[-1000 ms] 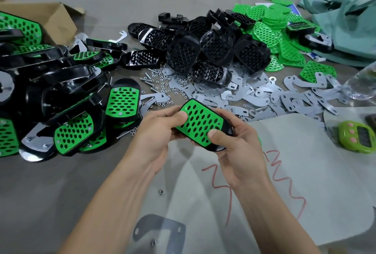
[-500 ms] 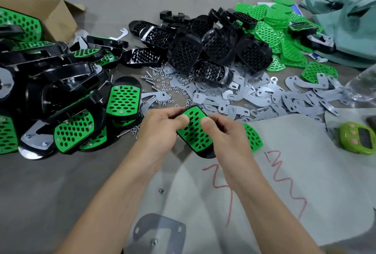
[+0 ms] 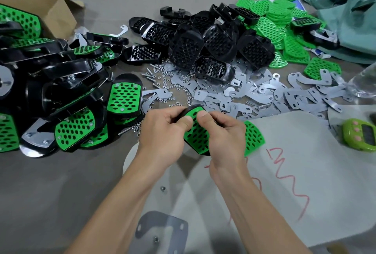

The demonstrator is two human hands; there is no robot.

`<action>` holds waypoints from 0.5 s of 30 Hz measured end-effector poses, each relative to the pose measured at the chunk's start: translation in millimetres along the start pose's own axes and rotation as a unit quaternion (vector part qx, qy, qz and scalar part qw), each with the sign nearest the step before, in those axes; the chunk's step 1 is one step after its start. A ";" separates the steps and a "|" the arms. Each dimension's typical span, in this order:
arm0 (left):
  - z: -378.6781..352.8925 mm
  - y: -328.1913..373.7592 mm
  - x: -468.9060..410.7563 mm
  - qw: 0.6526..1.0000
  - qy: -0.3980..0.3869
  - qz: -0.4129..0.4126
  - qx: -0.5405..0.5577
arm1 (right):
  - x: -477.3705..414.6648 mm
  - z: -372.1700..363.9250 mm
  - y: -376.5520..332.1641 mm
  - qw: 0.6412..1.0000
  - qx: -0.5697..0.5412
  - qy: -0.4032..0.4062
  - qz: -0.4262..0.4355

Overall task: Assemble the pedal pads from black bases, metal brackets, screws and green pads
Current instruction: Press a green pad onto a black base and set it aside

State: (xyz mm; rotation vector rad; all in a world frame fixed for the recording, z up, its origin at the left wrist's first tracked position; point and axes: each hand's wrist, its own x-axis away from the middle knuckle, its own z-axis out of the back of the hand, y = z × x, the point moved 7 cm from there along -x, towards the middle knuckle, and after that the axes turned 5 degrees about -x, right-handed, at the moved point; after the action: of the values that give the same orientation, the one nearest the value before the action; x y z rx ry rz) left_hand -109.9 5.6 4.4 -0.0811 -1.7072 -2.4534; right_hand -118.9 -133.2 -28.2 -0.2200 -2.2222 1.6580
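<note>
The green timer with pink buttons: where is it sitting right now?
In the head view, the green timer lies at the far right edge on the pale sheet, right of the right hand and just below the spread of metal brackets.

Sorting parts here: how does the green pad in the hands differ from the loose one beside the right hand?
The held green pad sits in a black base; the loose green pad has none. The held one is pinched by both thumbs; the loose one lies untouched on the sheet. Both are perforated.
</note>
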 end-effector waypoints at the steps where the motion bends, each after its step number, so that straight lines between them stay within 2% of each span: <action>1: 0.1 0.1 -1.1 1.000 -0.001 -0.006 -0.006 | -0.4 0.1 0.1 1.000 0.002 0.001 0.007; 4: -1.1 -1.4 -3.7 0.999 -0.023 -0.014 0.021 | -2.9 -0.1 -4.0 0.998 0.057 -0.011 0.025; 6: 0.5 -1.9 -4.8 0.999 -0.028 -0.017 0.040 | -5.7 -1.4 -7.7 0.991 0.117 -0.062 0.023; 10: 12.6 -10.0 -9.9 0.994 -0.023 0.021 0.104 | -2.4 1.2 -6.6 0.970 0.019 -0.227 -0.085; 12: 14.9 -13.9 -11.2 0.991 -0.032 0.045 0.125 | -0.1 5.4 -6.4 0.960 0.014 -0.256 -0.116; 15: 14.6 -16.4 -10.9 0.990 -0.034 0.058 0.127 | 0.1 7.0 -7.2 0.960 0.057 -0.259 -0.093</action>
State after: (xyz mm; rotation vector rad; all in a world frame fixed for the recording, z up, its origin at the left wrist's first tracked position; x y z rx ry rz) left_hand -102.3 25.9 -7.1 -0.2298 -1.9671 -2.1559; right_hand -121.0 -141.5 -23.0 0.4971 -2.3924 1.8863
